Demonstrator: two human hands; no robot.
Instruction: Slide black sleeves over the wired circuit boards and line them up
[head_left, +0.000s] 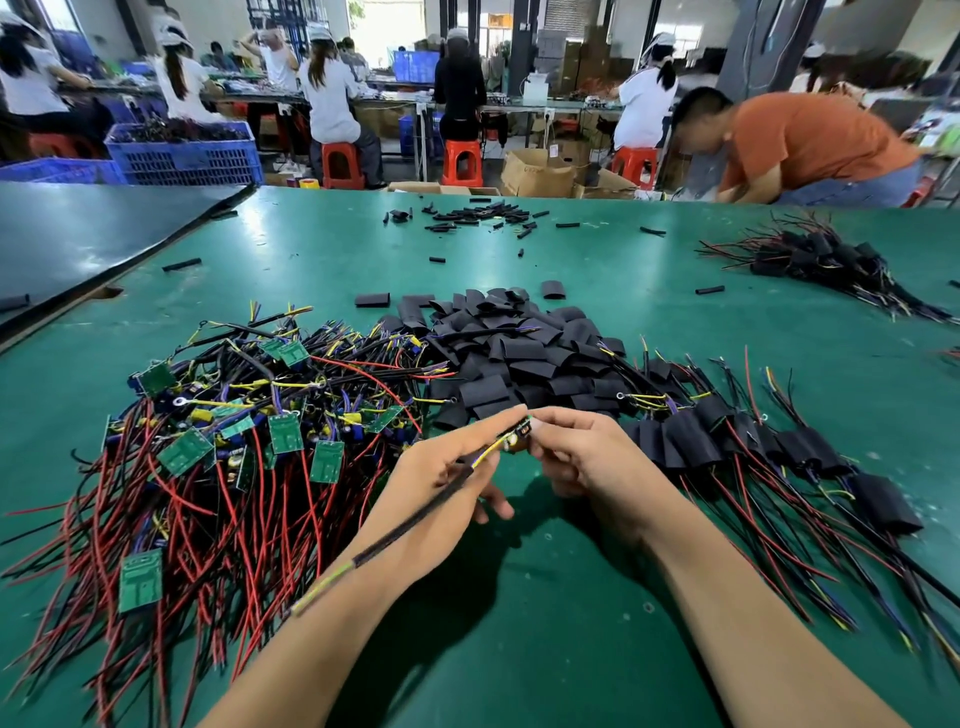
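above the green mat (519, 597), between the bare-board heap (249, 447) and the sleeved row (753, 447), both hands pinch one wired circuit board (519, 435): left hand (441, 488) closed on its lead, right hand (576, 457) on the board end. no sleeve shows in the fingers; the sleeve pile (519, 353) lies beyond. components could snag a sleeve's mouth, or loose wires could tangle.

I'm looking at a green mat (519, 270) showing pale scuffs. The boards (284, 434) are showing green with lighter green tracks, trailing red, black, yellow and purple wires (249, 519). The sleeves (524, 353) are lying matte black. The cable (415, 525) I'm holding is running black, fraying into yellow strands. Behind, blue crates (187, 156) and red stools (343, 163) are standing out.
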